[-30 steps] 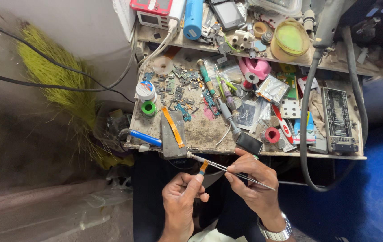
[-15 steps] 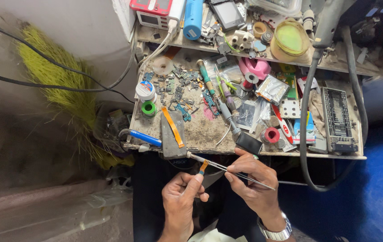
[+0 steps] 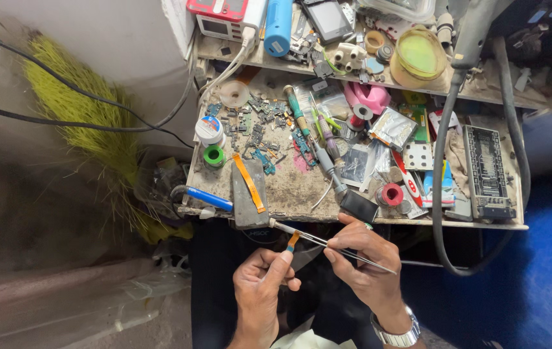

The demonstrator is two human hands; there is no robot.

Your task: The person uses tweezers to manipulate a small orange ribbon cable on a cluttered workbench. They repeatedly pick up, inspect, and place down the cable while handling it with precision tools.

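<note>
My right hand [image 3: 365, 265] grips a pair of thin metal tweezers [image 3: 318, 240] whose tips point left toward the table's front edge. My left hand [image 3: 263, 284] pinches a small orange flex strip [image 3: 293, 242] between thumb and forefinger, right under the tweezers. Both hands hover over my lap, just in front of the cluttered workbench [image 3: 302, 187]. On the bench's near edge lies a grey phone part with an orange ribbon [image 3: 249, 187] across it.
The bench holds screwdrivers [image 3: 298, 116], small circuit pieces, tape rolls [image 3: 213, 155], a red roll [image 3: 391, 194], a blue-handled tool [image 3: 201, 196] and a black hose [image 3: 441, 161]. A yellow-green broom [image 3: 95, 136] leans at the left wall. A shelf behind carries a blue cylinder [image 3: 278, 26].
</note>
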